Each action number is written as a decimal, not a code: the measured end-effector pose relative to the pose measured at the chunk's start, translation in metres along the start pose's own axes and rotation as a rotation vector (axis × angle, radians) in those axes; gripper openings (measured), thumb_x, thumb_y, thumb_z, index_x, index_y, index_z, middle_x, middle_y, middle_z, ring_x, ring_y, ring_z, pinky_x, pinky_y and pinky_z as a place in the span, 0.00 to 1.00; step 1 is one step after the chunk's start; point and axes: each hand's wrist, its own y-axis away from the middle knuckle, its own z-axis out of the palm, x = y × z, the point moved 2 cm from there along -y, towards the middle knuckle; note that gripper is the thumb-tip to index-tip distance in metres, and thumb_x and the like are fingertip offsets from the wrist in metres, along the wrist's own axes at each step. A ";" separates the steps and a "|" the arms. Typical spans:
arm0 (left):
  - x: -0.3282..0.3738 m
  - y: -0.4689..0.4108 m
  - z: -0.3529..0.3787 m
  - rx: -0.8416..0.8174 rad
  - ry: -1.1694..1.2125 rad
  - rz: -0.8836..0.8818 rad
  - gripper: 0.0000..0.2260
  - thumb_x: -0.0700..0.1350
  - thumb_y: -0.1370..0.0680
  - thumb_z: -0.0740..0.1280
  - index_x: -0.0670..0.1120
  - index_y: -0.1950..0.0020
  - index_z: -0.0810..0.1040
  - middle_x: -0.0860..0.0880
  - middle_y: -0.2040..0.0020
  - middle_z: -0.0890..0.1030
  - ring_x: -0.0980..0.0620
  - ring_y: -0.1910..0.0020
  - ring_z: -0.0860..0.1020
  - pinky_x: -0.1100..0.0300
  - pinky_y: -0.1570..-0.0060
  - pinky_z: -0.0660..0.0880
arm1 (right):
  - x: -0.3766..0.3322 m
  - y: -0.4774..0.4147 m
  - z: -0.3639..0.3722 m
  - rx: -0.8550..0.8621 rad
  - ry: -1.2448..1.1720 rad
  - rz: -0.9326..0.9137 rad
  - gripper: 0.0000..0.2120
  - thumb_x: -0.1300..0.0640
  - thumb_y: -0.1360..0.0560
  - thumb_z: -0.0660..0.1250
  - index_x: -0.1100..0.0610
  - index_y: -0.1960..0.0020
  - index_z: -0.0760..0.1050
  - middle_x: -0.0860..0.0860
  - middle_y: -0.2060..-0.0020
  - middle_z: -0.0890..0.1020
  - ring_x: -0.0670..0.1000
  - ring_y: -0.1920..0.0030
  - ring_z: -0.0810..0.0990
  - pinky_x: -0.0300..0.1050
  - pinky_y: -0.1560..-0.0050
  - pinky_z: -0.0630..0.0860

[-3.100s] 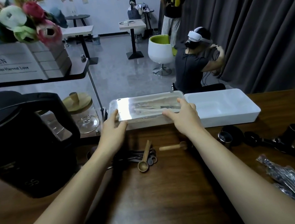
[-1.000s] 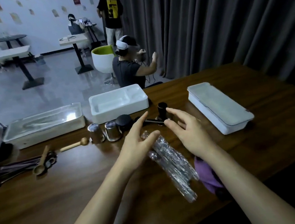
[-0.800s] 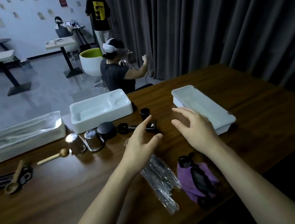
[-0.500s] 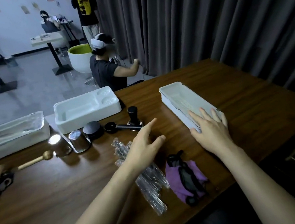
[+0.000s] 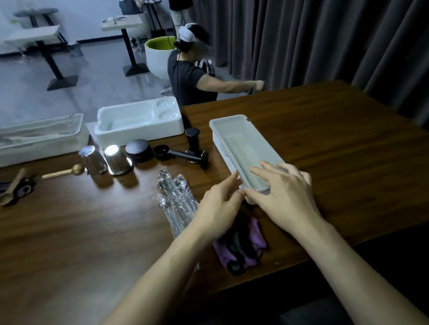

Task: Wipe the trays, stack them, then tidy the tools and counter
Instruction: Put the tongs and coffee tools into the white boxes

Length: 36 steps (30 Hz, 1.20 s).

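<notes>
My right hand (image 5: 282,194) lies flat, fingers straight, on the near end of the tray (image 5: 240,143). My left hand (image 5: 219,207), uncurled, touches its near-left corner. The tray sits right of the worktop (image 5: 341,146) middle, slanting toward the front edge. I'd pin it firmly, then wipe with the cloth (image 5: 255,238).

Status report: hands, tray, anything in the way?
Right hand flat on long white plastic tray, near end. Left hand at its near corner. Purple cloth by tray's near end.
</notes>
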 end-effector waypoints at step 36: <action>0.009 0.019 0.006 0.077 -0.053 -0.040 0.24 0.48 0.15 0.60 0.57 0.19 0.62 0.49 0.38 0.83 0.50 0.40 0.80 0.56 0.41 0.75 | 0.032 0.031 0.012 0.001 -0.200 -0.240 0.29 0.54 0.19 0.64 0.39 0.21 0.60 0.49 0.18 0.52 0.46 0.19 0.44 0.48 0.24 0.54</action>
